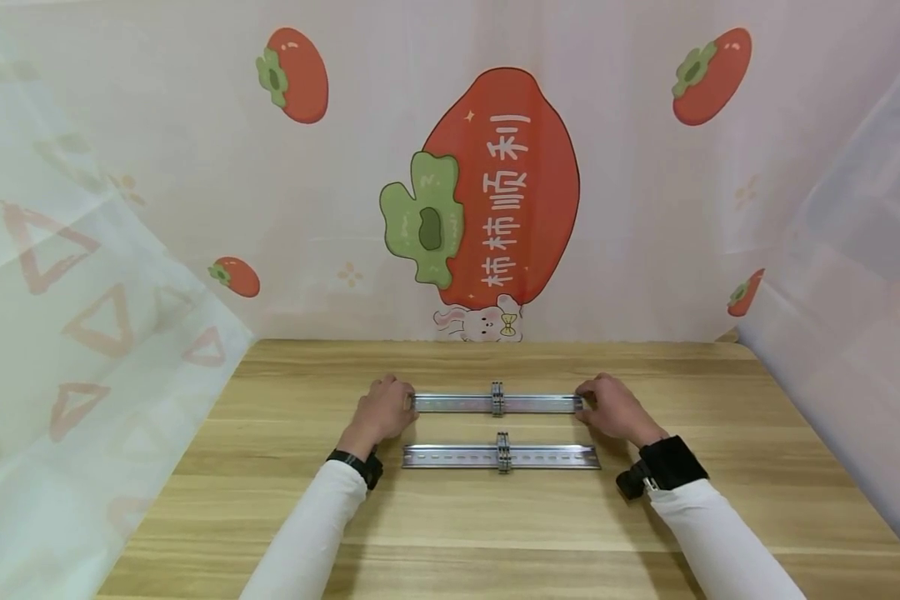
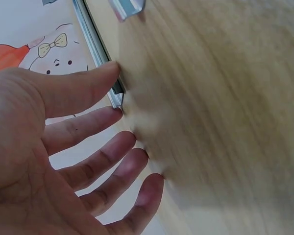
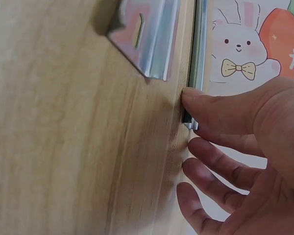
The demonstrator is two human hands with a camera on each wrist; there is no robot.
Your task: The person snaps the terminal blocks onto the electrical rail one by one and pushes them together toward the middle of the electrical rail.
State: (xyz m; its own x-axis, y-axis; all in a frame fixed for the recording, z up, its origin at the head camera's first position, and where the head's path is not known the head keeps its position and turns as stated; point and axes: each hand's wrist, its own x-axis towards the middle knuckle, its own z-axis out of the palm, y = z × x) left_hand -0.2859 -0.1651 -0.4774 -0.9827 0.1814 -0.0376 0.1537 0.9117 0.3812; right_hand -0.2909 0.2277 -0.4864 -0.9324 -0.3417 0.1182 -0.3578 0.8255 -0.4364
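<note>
Two slotted metal DIN rails lie parallel on the wooden table. My left hand [image 1: 387, 408] pinches the left end of the far DIN rail [image 1: 450, 403] between thumb and index finger. At its right end my right hand [image 1: 613, 407] holds the same rail in a like pinch. In both wrist views the remaining fingers are spread, tips down at the wood. A narrow grey block [image 1: 497, 399] sits across the middle of the far rail. Closer to me lies the near DIN rail [image 1: 450, 456], untouched, with a similar grey block [image 1: 503, 452] around its middle.
The wooden table [image 1: 450, 533] ends at the back against a pale curtain [image 1: 630, 208] printed with persimmons and a rabbit. Sheets of the same kind hang along the left and right sides. A dark strap with a small camera is on each wrist.
</note>
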